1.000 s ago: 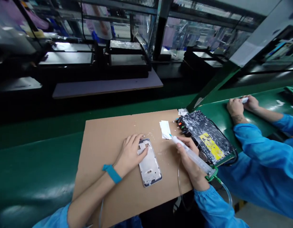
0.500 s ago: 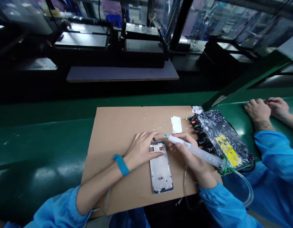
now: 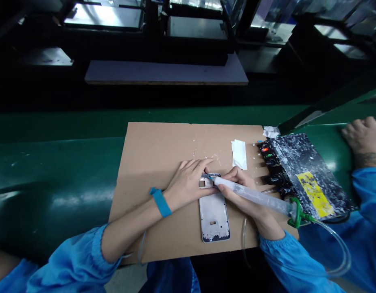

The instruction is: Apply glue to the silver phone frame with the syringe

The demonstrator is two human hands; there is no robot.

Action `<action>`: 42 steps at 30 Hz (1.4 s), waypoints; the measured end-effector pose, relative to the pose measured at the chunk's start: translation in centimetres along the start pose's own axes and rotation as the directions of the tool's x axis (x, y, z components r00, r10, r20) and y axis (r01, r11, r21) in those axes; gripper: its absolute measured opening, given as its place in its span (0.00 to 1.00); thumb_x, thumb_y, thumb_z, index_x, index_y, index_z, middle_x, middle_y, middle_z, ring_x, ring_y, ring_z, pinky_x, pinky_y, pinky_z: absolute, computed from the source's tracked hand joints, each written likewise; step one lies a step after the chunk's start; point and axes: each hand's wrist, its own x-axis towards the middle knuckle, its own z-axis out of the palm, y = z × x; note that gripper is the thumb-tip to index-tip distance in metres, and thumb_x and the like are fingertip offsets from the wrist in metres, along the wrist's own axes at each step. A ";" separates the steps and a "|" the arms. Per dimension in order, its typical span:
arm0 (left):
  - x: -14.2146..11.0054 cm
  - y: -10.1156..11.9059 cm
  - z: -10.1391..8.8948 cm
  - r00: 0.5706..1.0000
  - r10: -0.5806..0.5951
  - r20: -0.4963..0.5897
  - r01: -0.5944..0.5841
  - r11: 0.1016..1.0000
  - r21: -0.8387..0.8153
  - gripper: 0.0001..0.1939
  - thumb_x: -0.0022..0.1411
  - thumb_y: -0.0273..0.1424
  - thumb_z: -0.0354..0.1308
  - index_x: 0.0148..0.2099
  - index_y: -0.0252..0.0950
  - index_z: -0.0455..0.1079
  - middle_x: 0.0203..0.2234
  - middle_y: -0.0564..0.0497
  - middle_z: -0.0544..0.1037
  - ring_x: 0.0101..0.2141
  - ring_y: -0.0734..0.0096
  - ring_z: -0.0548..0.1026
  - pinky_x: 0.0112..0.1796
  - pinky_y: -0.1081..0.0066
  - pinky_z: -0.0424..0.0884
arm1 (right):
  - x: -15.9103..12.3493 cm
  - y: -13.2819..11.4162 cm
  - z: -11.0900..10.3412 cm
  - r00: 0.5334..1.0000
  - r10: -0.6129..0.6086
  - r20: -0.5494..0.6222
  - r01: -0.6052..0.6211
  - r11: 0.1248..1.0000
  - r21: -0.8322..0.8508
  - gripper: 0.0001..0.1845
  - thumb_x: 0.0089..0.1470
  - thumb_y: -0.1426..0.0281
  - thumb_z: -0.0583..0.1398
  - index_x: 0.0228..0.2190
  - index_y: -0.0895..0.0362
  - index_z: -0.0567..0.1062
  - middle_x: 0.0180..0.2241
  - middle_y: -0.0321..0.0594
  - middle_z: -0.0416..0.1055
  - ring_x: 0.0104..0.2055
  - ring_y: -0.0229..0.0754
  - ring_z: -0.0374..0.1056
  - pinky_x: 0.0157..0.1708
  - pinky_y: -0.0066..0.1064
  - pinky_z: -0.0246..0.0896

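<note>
The left hand (image 3: 188, 181) lies flat, pinning the near-centre phone frame (image 3: 214, 209) to the cardboard sheet (image 3: 163, 150), while the right hand (image 3: 247, 197) grips a syringe (image 3: 255, 196), tip at the frame's far end.

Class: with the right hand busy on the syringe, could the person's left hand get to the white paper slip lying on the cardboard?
Probably yes. The left hand only presses the phone frame, and the white paper slip lies uncovered on the cardboard; it would have to cross over the right hand and syringe.
</note>
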 end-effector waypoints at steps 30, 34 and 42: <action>0.0 0.7 -0.4 0.999 0.000 0.034 -0.002 0.999 0.043 0.43 0.70 0.49 0.75 0.78 0.47 0.62 0.55 0.50 0.83 0.55 0.53 0.81 0.58 0.55 0.69 | -0.1 0.2 -0.3 0.997 0.067 -0.024 -0.069 0.993 -0.098 0.16 0.62 0.57 0.75 0.37 0.50 0.76 0.34 0.40 0.84 0.29 0.43 0.75 0.27 0.31 0.67; 0.0 0.7 -0.4 0.999 -0.001 0.034 -0.001 0.999 0.039 0.42 0.70 0.49 0.75 0.77 0.46 0.62 0.55 0.49 0.83 0.55 0.53 0.80 0.59 0.56 0.69 | -0.2 0.3 -0.4 0.997 0.065 -0.038 -0.070 0.989 -0.131 0.16 0.62 0.58 0.75 0.37 0.51 0.76 0.34 0.39 0.84 0.29 0.42 0.76 0.27 0.31 0.67; -0.1 0.6 -0.3 0.999 -0.007 0.039 0.005 0.999 0.049 0.43 0.70 0.49 0.75 0.79 0.48 0.61 0.55 0.49 0.83 0.55 0.51 0.80 0.59 0.55 0.69 | -0.2 0.4 -0.5 0.997 0.075 -0.036 -0.079 0.990 -0.118 0.19 0.63 0.55 0.75 0.37 0.50 0.74 0.32 0.39 0.83 0.26 0.41 0.73 0.25 0.30 0.64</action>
